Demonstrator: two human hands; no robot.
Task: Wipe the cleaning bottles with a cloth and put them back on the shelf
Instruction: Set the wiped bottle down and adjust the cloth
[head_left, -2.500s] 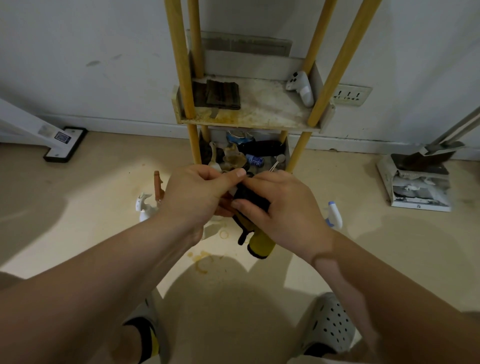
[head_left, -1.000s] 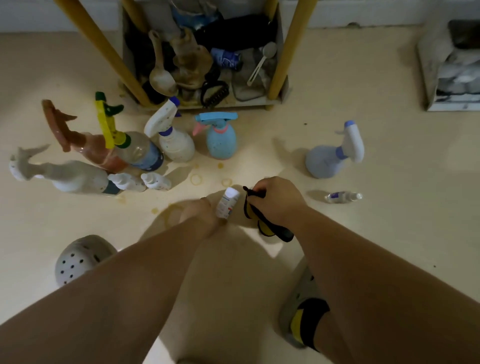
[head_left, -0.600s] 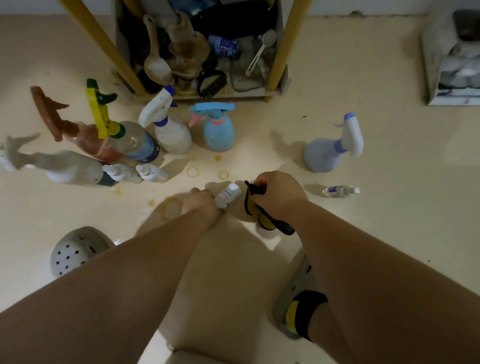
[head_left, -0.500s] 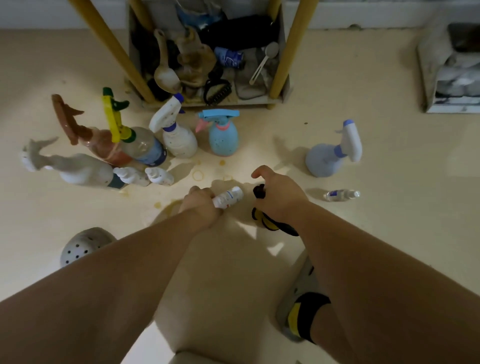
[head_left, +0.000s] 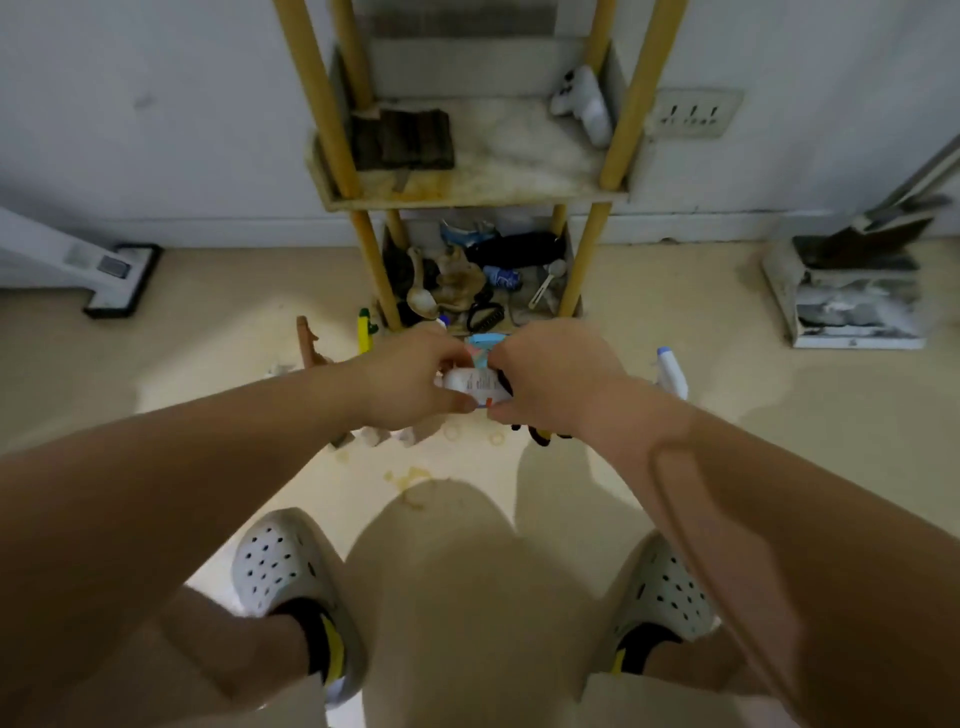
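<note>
Small white bottle between my hands, before the shelf
Left hand pinches its end; right hand clamps the black-and-yellow cloth against it

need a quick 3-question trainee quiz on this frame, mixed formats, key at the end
1. True or false: the small white bottle already stands on the middle shelf.
2. What lies at the back right of that shelf? A) a white spray bottle B) a mug C) a sponge
3. Short answer: under which hand does the black-and-yellow cloth hang?
Key: 1 false, the left hand and right hand hold it between them in front of the shelf. 2 A. 3 the right hand.
</note>
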